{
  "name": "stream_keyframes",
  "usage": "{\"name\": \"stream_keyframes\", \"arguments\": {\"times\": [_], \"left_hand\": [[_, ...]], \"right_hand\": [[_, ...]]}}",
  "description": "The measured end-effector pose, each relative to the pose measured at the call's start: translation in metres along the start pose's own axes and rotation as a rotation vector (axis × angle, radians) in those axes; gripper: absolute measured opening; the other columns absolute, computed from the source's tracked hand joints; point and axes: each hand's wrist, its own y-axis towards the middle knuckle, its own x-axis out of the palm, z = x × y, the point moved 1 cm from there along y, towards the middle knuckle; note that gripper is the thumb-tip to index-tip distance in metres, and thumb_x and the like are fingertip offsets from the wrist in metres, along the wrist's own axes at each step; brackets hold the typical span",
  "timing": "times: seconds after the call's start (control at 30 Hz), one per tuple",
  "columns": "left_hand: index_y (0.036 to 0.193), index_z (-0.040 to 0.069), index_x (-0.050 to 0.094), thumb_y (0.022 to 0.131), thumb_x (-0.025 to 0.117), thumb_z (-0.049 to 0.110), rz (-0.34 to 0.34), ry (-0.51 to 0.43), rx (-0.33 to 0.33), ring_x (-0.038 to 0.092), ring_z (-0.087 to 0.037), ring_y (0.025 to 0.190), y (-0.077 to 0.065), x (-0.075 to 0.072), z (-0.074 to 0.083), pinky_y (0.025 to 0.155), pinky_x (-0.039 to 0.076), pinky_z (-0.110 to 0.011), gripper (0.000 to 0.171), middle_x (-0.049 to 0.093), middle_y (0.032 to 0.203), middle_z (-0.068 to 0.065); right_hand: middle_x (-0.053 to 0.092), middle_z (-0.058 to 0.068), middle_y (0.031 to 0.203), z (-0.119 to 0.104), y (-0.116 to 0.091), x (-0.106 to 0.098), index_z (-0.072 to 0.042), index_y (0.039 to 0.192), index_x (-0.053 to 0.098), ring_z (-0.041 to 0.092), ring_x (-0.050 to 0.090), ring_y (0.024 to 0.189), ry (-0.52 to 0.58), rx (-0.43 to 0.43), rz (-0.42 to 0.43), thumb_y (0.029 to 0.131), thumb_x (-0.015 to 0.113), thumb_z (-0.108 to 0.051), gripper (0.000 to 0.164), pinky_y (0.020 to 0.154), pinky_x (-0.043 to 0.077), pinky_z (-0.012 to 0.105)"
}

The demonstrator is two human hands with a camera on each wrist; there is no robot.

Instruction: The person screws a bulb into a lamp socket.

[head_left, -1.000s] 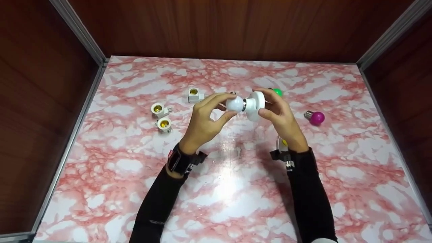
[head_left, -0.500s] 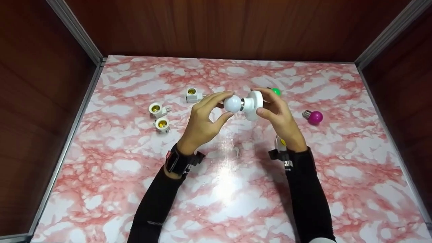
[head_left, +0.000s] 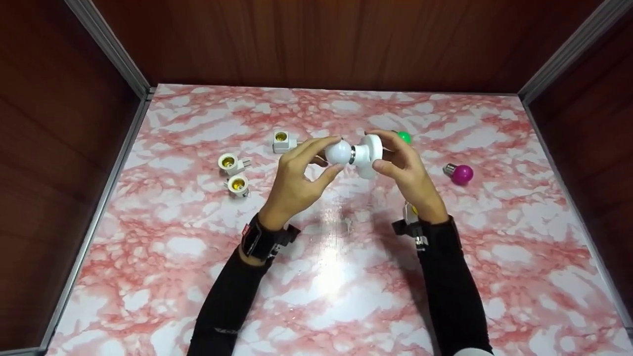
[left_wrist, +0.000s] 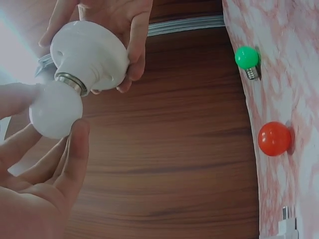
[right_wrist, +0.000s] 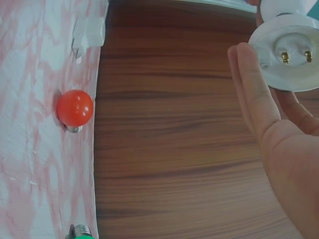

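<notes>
Fingers (head_left: 314, 147) of the raised left hand (head_left: 296, 185) pinch a white bulb (head_left: 338, 152), facing the right hand (head_left: 410, 173), which grips a white socket (head_left: 369, 153).

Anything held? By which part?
Left grip pinches the white bulb by its globe; right grip holds the white socket by its round base.

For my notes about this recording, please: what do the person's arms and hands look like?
The left hand and right hand are bare. The long sleeves are black, as are the wrist straps, each with a small device. The left strap carries a red tag, and the left sleeve a grey mark.
</notes>
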Motion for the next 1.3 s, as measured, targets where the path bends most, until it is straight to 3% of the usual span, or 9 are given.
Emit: {"name": "stream_keyframes", "arguments": {"times": [0.13,0.3,0.57,1.1,1.3], "left_hand": [[0.129,0.001,0.072,0.099,0.077,0.025,0.023,-0.013,0.0,0.076,-0.02,0.096,0.0014,0.002,0.0023,0.083,0.065,-0.024,0.039,0.076,0.123,-0.015],[0.13,0.001,0.071,0.098,0.078,0.023,0.022,0.001,-0.005,0.075,-0.02,0.104,0.0,0.0019,0.0047,0.089,0.064,-0.024,0.04,0.076,0.127,-0.015],[0.135,-0.001,0.068,0.095,0.08,0.016,0.011,0.016,-0.004,0.075,-0.021,0.111,-0.0022,0.004,0.0063,0.094,0.063,-0.023,0.045,0.074,0.132,-0.017],[0.133,0.0,0.069,0.097,0.078,0.013,-0.014,-0.031,0.019,0.071,-0.022,0.12,-0.0015,0.0048,0.0034,0.102,0.061,-0.025,0.04,0.068,0.137,-0.017],[0.139,-0.005,0.063,0.097,0.077,0.01,-0.022,-0.065,-0.003,0.07,-0.026,0.126,-0.0024,0.0066,0.0035,0.11,0.059,-0.025,0.047,0.065,0.138,-0.021]], "right_hand": [[0.068,0.006,0.133,-0.0013,-0.0018,0.0001,-0.002,0.152,0.052,0.017,0.072,0.117,0.007,0.005,-0.005,0.101,0.069,-0.016,0.056,0.091,0.064,0.027],[0.067,0.006,0.134,-0.0015,-0.0041,0.0006,-0.008,0.151,0.055,0.017,0.071,0.117,0.013,0.02,-0.013,0.101,0.073,-0.025,0.055,0.092,0.064,0.027],[0.067,0.005,0.133,-0.0012,-0.007,-0.0015,-0.001,0.153,0.049,0.015,0.071,0.117,0.029,0.027,-0.011,0.103,0.071,-0.025,0.06,0.091,0.063,0.027],[0.068,0.006,0.132,0.002,-0.0054,-0.0049,-0.008,0.15,0.055,0.016,0.072,0.112,0.038,0.046,-0.013,0.102,0.073,-0.032,0.057,0.092,0.064,0.028],[0.068,0.005,0.129,0.0011,-0.0056,-0.0041,-0.005,0.149,0.054,0.015,0.07,0.111,0.082,0.033,-0.017,0.1,0.074,-0.033,0.06,0.091,0.064,0.028]]}}
